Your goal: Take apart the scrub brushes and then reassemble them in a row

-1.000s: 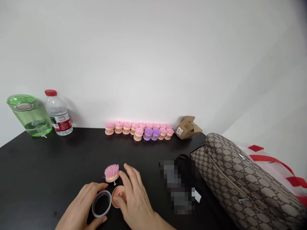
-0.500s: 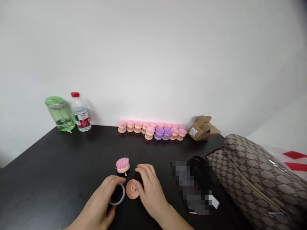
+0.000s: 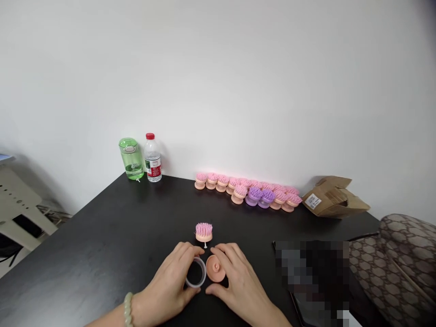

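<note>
My left hand (image 3: 166, 286) curls around a clear plastic ring (image 3: 195, 272) on the black table (image 3: 102, 236), and a pale bead bracelet (image 3: 128, 309) circles that wrist. Just right of the ring lies a round peach disc (image 3: 215, 268) with a small central nub. My right hand (image 3: 240, 281) cups its fingers beside the disc, with no clear grip on it. Above both hands, a pink-bristled brush head (image 3: 204, 232) on a peach base stands with a thin white pin under it.
Along the wall stands a row of several pink and purple brushes (image 3: 245, 190). Left of it are a green bottle (image 3: 131, 159) and a water bottle (image 3: 153, 158). A cardboard box (image 3: 335, 197), a pixelated object (image 3: 311, 272) and a patterned bag (image 3: 402, 259) lie right.
The view has swung left, so everything sits further right in the frame. My hands have drawn closer together around the ring and disc. The left hand stays on the ring.
</note>
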A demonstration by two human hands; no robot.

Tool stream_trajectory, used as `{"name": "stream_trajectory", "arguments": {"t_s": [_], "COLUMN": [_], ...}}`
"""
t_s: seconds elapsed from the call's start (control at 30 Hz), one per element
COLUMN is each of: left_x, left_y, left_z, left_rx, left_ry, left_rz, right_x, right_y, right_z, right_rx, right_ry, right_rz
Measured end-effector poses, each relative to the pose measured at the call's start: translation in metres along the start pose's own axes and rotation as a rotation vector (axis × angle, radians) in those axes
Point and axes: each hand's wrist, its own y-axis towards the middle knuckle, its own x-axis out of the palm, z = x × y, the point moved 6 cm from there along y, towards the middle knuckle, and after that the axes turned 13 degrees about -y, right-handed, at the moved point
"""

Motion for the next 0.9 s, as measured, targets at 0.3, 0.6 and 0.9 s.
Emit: {"name": "stream_trajectory", "arguments": {"t_s": [0.3, 0.6, 0.9], "left_x": [0.004, 0.013, 0.007], "left_y": [0.001, 0.002, 0.002], "left_z": [-0.003, 0.019, 0.011], "left_rx": [0.046, 0.072, 0.010], "left_ry": [-0.023, -0.236, -0.205], "left_rz": [0.039, -0.149, -0.090], "right_x": [0.000, -0.003, 0.006], "right_y": [0.016, 0.040, 0.039], "right_z": [0.006, 0.009, 0.041], "right_rx": [-0.175, 0.100, 0.315], "right_ry": [0.044, 0.286, 0.539], "right_rz": [0.091, 0.120, 0.257]}}
